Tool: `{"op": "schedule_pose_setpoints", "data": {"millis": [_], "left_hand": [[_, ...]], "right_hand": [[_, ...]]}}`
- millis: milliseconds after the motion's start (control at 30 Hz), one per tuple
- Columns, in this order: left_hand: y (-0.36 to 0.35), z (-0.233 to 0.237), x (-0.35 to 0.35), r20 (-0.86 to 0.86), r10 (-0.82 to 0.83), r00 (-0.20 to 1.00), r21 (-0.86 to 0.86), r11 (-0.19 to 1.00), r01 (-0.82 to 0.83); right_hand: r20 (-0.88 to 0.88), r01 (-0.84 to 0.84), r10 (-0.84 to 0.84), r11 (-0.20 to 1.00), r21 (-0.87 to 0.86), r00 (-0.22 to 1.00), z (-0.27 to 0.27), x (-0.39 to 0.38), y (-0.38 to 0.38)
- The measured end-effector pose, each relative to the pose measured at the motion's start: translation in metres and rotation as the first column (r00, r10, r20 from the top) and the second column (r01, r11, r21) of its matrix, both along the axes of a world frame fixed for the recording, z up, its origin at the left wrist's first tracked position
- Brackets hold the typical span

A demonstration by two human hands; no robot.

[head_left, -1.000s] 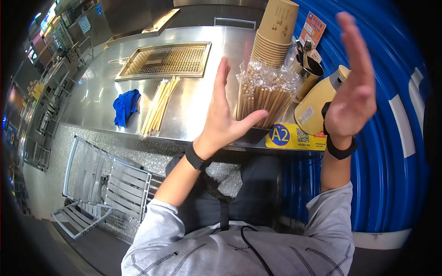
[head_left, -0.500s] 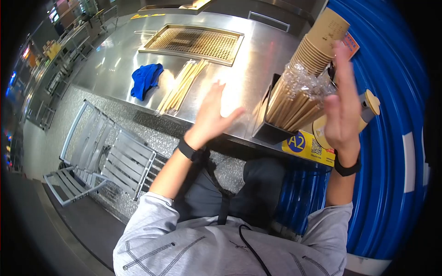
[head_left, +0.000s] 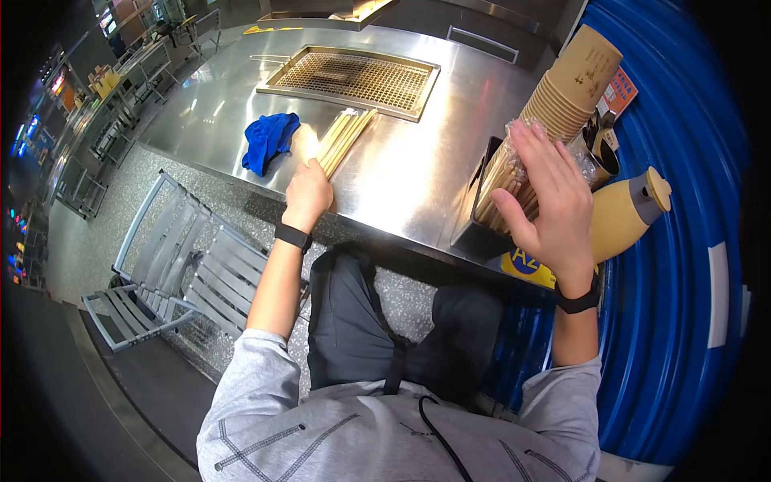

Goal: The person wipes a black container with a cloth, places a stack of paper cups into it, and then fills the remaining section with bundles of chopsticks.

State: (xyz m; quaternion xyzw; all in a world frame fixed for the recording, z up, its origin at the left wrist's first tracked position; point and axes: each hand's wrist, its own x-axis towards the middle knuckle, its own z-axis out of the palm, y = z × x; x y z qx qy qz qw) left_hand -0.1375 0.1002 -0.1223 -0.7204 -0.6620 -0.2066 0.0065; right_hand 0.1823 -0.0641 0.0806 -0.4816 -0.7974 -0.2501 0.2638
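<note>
My left hand (head_left: 309,190) is closed around the near end of a bundle of wooden chopsticks (head_left: 345,143) at the table's front edge. The chopsticks point away from me toward the grill, and their near ends are hidden in my fist. A crumpled blue cloth (head_left: 269,142) lies just left of them. My right hand (head_left: 552,201) is open, fingers stretched upward and thumb apart, over the front of plastic-wrapped chopsticks (head_left: 502,183). These stand packed in a black box (head_left: 475,233), partly covered by that hand.
A grill grate (head_left: 351,79) is set into the steel table (head_left: 405,189). Stacked paper cups (head_left: 574,80) rise behind the box, with a yellow jug (head_left: 630,217) at the right. A folding chair (head_left: 213,269) stands left of my legs, and a blue corrugated wall (head_left: 679,321) borders the right side.
My left hand has moved left and closed on the loose chopstick bundle. My right hand has shifted left and lower, from beside the cups to the front of the boxed chopsticks.
</note>
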Motion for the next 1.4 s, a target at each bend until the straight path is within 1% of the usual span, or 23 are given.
{"op": "schedule_pose_setpoints", "data": {"millis": [100, 200, 300, 400, 500, 600, 667, 700, 733, 800, 833, 867, 900, 933, 967, 1033, 1067, 1100, 1167, 1200, 1300, 1367, 1400], "left_hand": [[0.002, 0.002, -0.005, -0.073, -0.021, 0.997, -0.039, 0.999, 0.018], [0.005, 0.001, -0.005, -0.081, -0.039, 0.996, -0.034, 0.999, 0.036], [0.003, -0.004, -0.004, -0.083, -0.087, 0.993, 0.078, 0.993, 0.094], [0.004, 0.001, -0.003, 0.009, -0.167, 0.986, -0.034, 0.985, 0.167], [0.002, 0.001, -0.002, 0.025, -0.233, 0.972, -0.100, 0.967, 0.235], [-0.006, 0.005, 0.002, 0.149, -0.211, 0.966, -0.032, 0.976, 0.217], [-0.014, 0.006, 0.004, 0.320, -0.182, 0.930, 0.050, 0.983, 0.175], [-0.017, 0.006, 0.004, 0.403, -0.170, 0.899, 0.087, 0.985, 0.147], [-0.018, 0.002, 0.002, 0.476, -0.184, 0.860, 0.096, 0.983, 0.157], [-0.027, 0.006, 0.005, 0.715, -0.225, 0.662, 0.062, 0.963, 0.261], [-0.039, 0.018, 0.010, 0.812, -0.224, 0.539, 0.052, 0.948, 0.315], [-0.054, 0.031, 0.014, 0.939, -0.161, 0.304, 0.019, 0.907, 0.420], [-0.071, 0.045, 0.022, 0.962, -0.149, 0.229, 0.027, 0.886, 0.462], [-0.089, 0.056, 0.032, 0.979, -0.132, 0.154, 0.037, 0.862, 0.505], [-0.105, 0.062, 0.040, 0.991, -0.112, 0.078, 0.051, 0.835, 0.548], [-0.136, 0.063, 0.051, 0.997, -0.068, 0.027, 0.033, 0.753, 0.658], [-0.150, 0.059, 0.057, 0.999, -0.053, -0.006, 0.041, 0.696, 0.717], [-0.164, 0.054, 0.063, 0.999, -0.035, -0.037, 0.050, 0.635, 0.770], [-0.190, 0.042, 0.072, 0.997, 0.056, -0.044, 0.004, 0.571, 0.821], [-0.201, 0.041, 0.076, 0.992, 0.097, -0.083, 0.013, 0.570, 0.822], [-0.213, 0.033, 0.076, 0.987, 0.152, -0.061, -0.036, 0.565, 0.824], [-0.211, 0.026, 0.071, 0.994, 0.105, -0.028, -0.032, 0.525, 0.851], [-0.210, 0.023, 0.069, 0.997, 0.081, -0.012, -0.031, 0.505, 0.863]], "right_hand": [[-0.015, -0.003, 0.003, 1.000, 0.020, 1.000, -0.001, -0.001, -0.001], [-0.037, -0.009, 0.010, 0.999, 0.041, 0.999, -0.002, -0.002, 0.000], [-0.054, -0.010, 0.014, 0.998, 0.064, 0.998, -0.003, -0.001, 0.002], [-0.062, -0.014, 0.019, 0.997, 0.082, 0.998, -0.005, -0.002, 0.003], [-0.077, -0.019, 0.026, 0.996, 0.085, 0.997, -0.004, -0.002, 0.003], [-0.143, -0.035, 0.047, 0.996, 0.083, 0.989, -0.004, -0.001, 0.001], [-0.212, -0.064, 0.083, 0.994, 0.093, 0.974, -0.003, 0.000, -0.001], [-0.221, -0.051, 0.086, 0.986, 0.157, 0.971, -0.004, -0.001, -0.003], [-0.230, -0.039, 0.091, 0.974, 0.222, 0.969, -0.005, -0.002, -0.008], [-0.238, -0.038, 0.116, 0.950, 0.311, 0.964, -0.010, -0.007, -0.022], [-0.311, -0.114, 0.203, 0.953, 0.280, 0.928, -0.017, -0.013, -0.029], [-0.385, -0.193, 0.282, 0.948, 0.255, 0.879, -0.026, -0.019, -0.035], [-0.458, -0.270, 0.352, 0.934, 0.235, 0.816, -0.035, -0.027, -0.041], [-0.638, -0.327, 0.279, 0.944, 0.045, 0.718, -0.043, -0.038, -0.053], [-0.780, -0.404, 0.157, 0.905, -0.132, 0.606, -0.050, -0.050, -0.061], [-0.950, -0.590, -0.039, 0.775, -0.225, 0.311, -0.073, -0.071, -0.056], [-0.960, -0.673, -0.128, 0.691, -0.266, 0.248, -0.085, -0.074, -0.053], [-0.973, -0.728, -0.170, 0.647, -0.228, 0.153, -0.097, -0.077, -0.050], [-0.967, -0.745, -0.241, 0.631, -0.217, 0.078, -0.103, -0.076, -0.048], [-0.961, -0.753, -0.272, 0.621, -0.218, 0.054, -0.104, -0.075, -0.048], [-0.941, -0.791, -0.338, 0.580, -0.197, -0.013, -0.108, -0.069, -0.052], [-0.937, -0.821, -0.344, 0.552, -0.144, -0.067, -0.112, -0.068, -0.055], [-0.938, -0.826, -0.340, 0.547, -0.140, -0.066, -0.113, -0.068, -0.054]]}}
